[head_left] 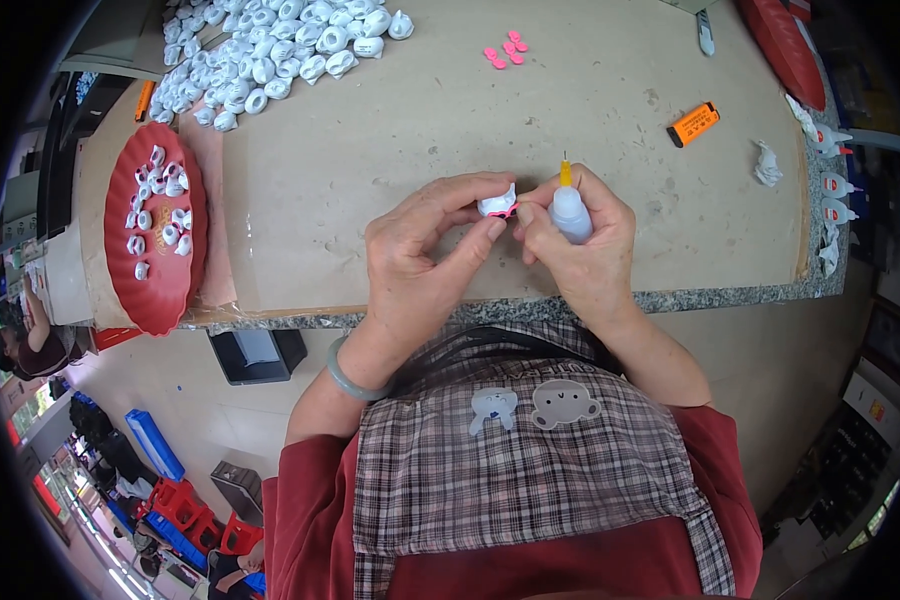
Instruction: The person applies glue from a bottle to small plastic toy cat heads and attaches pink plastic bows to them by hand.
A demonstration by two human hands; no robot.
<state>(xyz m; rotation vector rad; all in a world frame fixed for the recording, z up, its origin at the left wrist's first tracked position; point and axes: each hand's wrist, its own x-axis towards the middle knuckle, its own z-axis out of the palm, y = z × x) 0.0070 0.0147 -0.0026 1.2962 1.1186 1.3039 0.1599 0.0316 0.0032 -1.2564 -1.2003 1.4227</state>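
Above the near edge of the table, my left hand (420, 240) pinches a small white figure (496, 203) between thumb and fingers. A pink piece (511, 212) runs along its lower right side. My right hand (600, 245) is closed around a translucent squeeze bottle (571, 217) with a yellow needle tip (566, 173) pointing away from me. The right thumb and index finger also meet at the pink piece's edge; whether they grip it is hard to tell. Several loose pink pieces (511, 47) lie farther back.
A heap of white figures (270, 50) covers the far left. Finished-looking white-and-pink ones lie in a red scalloped tray (155, 310) at left. On the right are an orange box (693, 125), crumpled tissue (767, 164), several small bottles (836, 186) and another red tray (785, 50).
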